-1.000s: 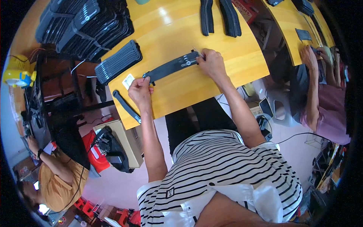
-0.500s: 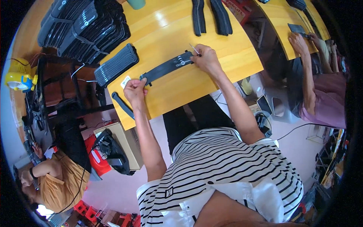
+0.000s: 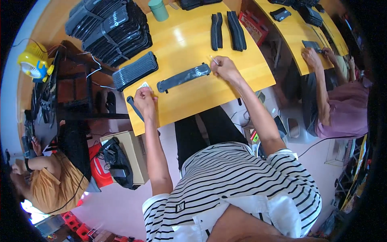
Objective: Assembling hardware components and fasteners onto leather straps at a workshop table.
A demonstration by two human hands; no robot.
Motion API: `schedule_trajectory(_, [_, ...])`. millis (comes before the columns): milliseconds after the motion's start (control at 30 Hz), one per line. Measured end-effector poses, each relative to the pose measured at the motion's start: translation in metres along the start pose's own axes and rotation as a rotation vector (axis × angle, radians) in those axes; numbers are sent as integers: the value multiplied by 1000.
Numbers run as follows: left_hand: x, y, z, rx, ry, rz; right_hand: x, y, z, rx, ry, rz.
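A dark grey strap [image 3: 183, 78] with pale printing lies flat on the yellow table, a small black tab showing under its lower edge. Right of it, my right hand [image 3: 226, 69] pinches a thin, pale stick-like tool [image 3: 214, 60] whose kind I cannot make out. My left hand [image 3: 145, 99] is off the strap's left end, fingers closed at a small white label [image 3: 144, 85]. Whether it grips the label is hidden. Close beside this hand a narrow dark band [image 3: 134, 108] hangs over the table edge.
A neat stack of dark straps [image 3: 135, 71] sits at the table's left edge, with a taller bundled pile [image 3: 117, 32] behind. Two folded dark bundles [image 3: 217, 31] and a green canister [image 3: 158, 10] stand farther back. A co-worker's hands [image 3: 312, 58] work at the right-hand table [image 3: 296, 52].
My left hand has let go of the strap's left end and moved to the white label. My right hand has drawn off the strap's right end, keeping the thin tool. The view has shifted.
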State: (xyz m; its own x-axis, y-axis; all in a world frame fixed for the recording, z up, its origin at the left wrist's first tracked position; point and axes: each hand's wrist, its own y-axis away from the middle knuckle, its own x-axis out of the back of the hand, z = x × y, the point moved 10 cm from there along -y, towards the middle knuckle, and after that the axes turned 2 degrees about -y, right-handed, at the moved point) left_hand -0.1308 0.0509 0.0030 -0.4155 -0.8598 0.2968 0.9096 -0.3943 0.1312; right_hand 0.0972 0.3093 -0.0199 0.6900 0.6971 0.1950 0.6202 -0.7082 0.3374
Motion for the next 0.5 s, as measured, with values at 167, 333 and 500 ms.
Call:
schedule_trajectory(167, [-18, 22, 76, -600, -432, 121, 2, 12, -79, 356, 540, 325])
schedule_trajectory(333, [-108, 47, 83, -742, -703, -111, -51, 2, -96, 658, 841, 484])
schedule_trajectory(500, [-142, 48, 47, -749, -1016, -225, -76, -1, -85, 739, 1042, 494])
